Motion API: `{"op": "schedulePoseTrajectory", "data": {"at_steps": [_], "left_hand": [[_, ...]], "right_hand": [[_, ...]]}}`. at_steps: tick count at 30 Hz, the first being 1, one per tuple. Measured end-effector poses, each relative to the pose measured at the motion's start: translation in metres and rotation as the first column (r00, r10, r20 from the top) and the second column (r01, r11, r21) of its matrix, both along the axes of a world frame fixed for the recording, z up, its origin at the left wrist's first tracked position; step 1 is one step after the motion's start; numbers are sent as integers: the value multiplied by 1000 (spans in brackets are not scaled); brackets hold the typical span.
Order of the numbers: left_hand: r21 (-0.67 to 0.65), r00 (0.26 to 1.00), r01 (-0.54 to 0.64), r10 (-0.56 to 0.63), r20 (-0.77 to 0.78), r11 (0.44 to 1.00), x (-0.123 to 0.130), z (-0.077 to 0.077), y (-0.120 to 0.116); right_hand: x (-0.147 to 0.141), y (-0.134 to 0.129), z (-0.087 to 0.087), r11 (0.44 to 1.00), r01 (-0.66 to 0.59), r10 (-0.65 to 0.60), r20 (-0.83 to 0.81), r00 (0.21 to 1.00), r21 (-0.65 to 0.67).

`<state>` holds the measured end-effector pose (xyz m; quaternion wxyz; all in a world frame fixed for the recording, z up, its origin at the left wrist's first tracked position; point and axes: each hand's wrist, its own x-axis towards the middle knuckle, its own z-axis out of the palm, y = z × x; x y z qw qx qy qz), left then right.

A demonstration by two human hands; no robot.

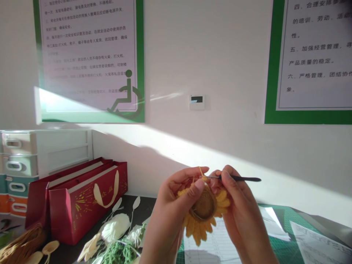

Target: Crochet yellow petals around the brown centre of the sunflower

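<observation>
Holding a crocheted sunflower (205, 205) up in front of the body, above the desk, with both hands close together around it. Brown round centre faces the camera, yellow petals fan out below and to the sides; upper edge is hidden by the fingers. Left hand (176, 216) is curled and closed on the flower's left side, thumb pressed across the petals near the centre. A strand of yellow yarn (200, 171) rises beside the left forefinger. Right hand (236, 205) is also mostly closed, pinching a crochet hook (244, 179) between thumb and fingers. Its dark handle points right and its thin metal shaft runs left to the flower's top edge, where the tip is lost among fingers and yarn. Below the hands lie printed paper sheets (211, 238) on a green cutting mat (286, 220). Left along the dark tabletop (66, 253): a skein of brown yarn (22, 245), a bundle of green yarn (118, 253), and cream crocheted pieces (115, 227), seemingly petals or leaves on thin stems, though glare makes that hard to confirm. Two red paper gift bags (77, 198) stand beside a white plastic drawer unit (33, 154). Green-bordered notices (88, 55) hang on the wall behind.
</observation>
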<state>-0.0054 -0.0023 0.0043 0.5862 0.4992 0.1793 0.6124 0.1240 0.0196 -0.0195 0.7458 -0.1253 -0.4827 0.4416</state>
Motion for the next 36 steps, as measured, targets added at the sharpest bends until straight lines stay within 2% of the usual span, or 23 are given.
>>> {"op": "schedulePoseTrajectory", "data": {"at_steps": [6, 9, 14, 17, 24, 28, 32, 36], "left_hand": [[-26, 997, -46, 48, 65, 999, 7, 0, -2], [-26, 995, -49, 51, 85, 998, 9, -1, -1], [-32, 995, -62, 65, 75, 998, 10, -2, -1], [-26, 995, -87, 88, 49, 996, 12, -2, -3], [-24, 961, -277, 276, -23, 961, 16, -4, -6], [-6, 940, -342, 342, -14, 940, 17, -5, -7], [-20, 940, -338, 337, -45, 941, 17, -6, -8], [-17, 942, -328, 325, -82, 945, 17, -7, -8]], "right_hand": [[1, -1, 0, 1000, -3, 3, -4, 1000, 22], [2, -4, 0, 1000, -2, 2, -6, 1000, -15], [2, -8, 0, 999, -7, 7, -9, 1000, -42], [2, -9, 1, 997, -53, 49, -59, 997, -63], [2, -4, -2, 984, -98, 78, -131, 988, -150], [1, -1, -5, 968, -63, 29, -139, 990, -241], [1, -1, -5, 975, 20, -41, -93, 995, -223], [1, -4, -3, 980, 47, -59, -55, 997, -193]]}}
